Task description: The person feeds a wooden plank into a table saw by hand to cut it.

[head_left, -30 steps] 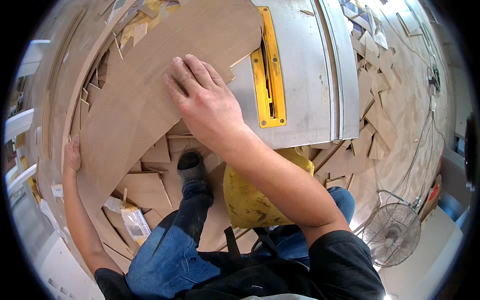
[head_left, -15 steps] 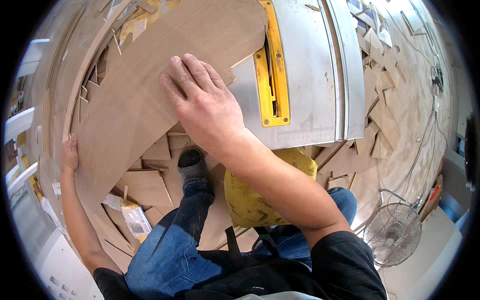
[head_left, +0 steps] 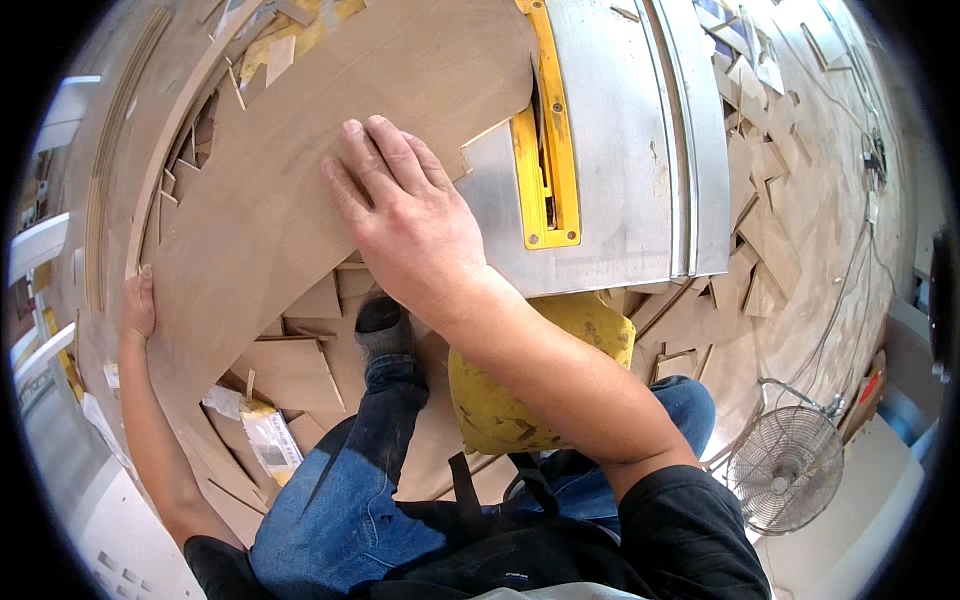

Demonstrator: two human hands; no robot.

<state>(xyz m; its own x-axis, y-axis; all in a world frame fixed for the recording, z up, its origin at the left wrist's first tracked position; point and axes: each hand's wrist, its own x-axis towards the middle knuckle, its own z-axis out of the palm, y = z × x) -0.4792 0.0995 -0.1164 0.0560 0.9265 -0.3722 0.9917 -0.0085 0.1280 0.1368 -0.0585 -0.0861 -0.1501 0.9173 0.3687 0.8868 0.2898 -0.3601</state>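
A large brown plywood sheet [head_left: 260,180] lies slanted, its right end on the grey metal top of a table saw [head_left: 620,150]. Its right edge touches the slot of the yellow insert [head_left: 560,190], where a thin dark blade shows in part. My right hand [head_left: 410,210] lies flat on the sheet, fingers stretched forward, left of the insert. At the sheet's far left edge my left hand [head_left: 139,303] grips it, thumb on top and the other fingers hidden beneath.
Plywood offcuts [head_left: 765,240] litter the floor on both sides of the saw. A yellow stained seat or cover [head_left: 500,400] sits between my legs. At the right stands a wire-cage fan [head_left: 783,470], with cables [head_left: 850,290] behind it. My left foot [head_left: 383,325] rests among scraps.
The sheet's cut edge has shifted slightly toward me beside the blade, and my right hand has moved a little with it. My left hand keeps its grip.
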